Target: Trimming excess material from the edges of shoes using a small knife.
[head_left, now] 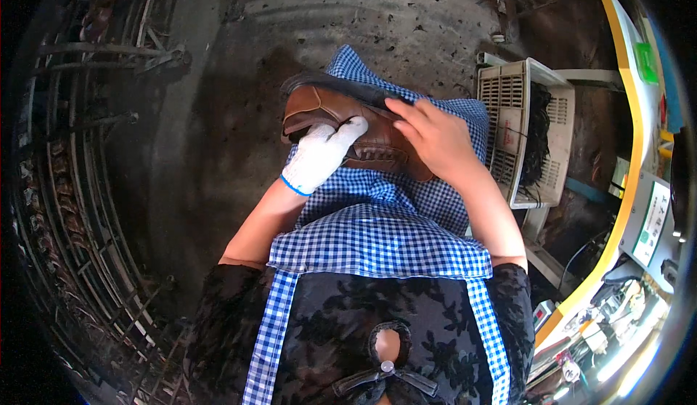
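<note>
Brown shoe [348, 125]: one, on checked apron [377, 238].
Gloved left hand [319, 156] and bare right hand [435, 140] grip it, fingers curled; one white crate [526, 140], one green sign [645, 62] right.

left hand [317, 156] gloved on brown shoe [348, 125] | right hand [435, 138] on shoe | checked apron [377, 238]

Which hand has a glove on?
The left hand wears a white glove with a blue cuff and rests on the brown shoe. The right hand is bare, its fingers lying on the shoe's far side.
</note>
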Action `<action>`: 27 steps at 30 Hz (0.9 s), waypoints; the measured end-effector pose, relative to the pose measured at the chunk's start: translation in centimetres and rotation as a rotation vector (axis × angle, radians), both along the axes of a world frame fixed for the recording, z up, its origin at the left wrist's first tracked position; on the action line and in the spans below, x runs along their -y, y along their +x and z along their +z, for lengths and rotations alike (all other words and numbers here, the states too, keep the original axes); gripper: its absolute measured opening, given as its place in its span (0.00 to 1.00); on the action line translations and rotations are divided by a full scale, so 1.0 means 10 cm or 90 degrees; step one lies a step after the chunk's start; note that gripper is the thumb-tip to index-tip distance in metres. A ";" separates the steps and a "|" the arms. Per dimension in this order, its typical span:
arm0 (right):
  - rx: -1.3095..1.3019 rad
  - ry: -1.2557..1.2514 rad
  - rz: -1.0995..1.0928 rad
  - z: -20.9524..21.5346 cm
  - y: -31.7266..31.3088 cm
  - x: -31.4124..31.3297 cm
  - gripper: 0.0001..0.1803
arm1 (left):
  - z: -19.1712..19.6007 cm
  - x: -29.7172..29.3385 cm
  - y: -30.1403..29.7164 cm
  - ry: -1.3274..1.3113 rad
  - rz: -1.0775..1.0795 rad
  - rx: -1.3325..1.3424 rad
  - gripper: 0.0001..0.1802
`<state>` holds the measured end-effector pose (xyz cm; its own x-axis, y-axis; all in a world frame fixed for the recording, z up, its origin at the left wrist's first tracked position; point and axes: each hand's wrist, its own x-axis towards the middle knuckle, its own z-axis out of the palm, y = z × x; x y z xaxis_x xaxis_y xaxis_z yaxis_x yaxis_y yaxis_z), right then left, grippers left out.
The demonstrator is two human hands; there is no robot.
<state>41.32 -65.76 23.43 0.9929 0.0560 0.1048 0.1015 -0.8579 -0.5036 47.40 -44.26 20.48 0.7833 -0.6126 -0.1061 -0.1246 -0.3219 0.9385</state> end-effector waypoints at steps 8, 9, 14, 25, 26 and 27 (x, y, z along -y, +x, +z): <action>-0.042 0.008 -0.006 0.04 -0.41 0.13 0.18 | 0.06 0.03 0.09 0.051 -0.013 -0.090 0.21; -0.031 -0.021 0.001 0.05 -0.40 0.12 0.20 | 0.13 0.10 0.09 0.008 0.115 -0.386 0.21; -0.050 -0.096 -0.003 0.10 -0.41 0.01 0.26 | 0.09 0.12 0.09 -0.017 0.107 -0.331 0.21; -0.095 -0.083 -0.026 0.16 -0.45 -0.04 0.25 | 0.11 0.12 0.11 0.054 0.070 -0.298 0.17; -0.095 -0.084 -0.026 0.16 -0.44 -0.04 0.25 | 0.09 0.13 0.11 0.037 0.073 -0.293 0.17; -0.085 -0.074 -0.028 0.14 -0.44 -0.04 0.25 | 0.05 0.13 0.11 0.021 0.079 -0.287 0.17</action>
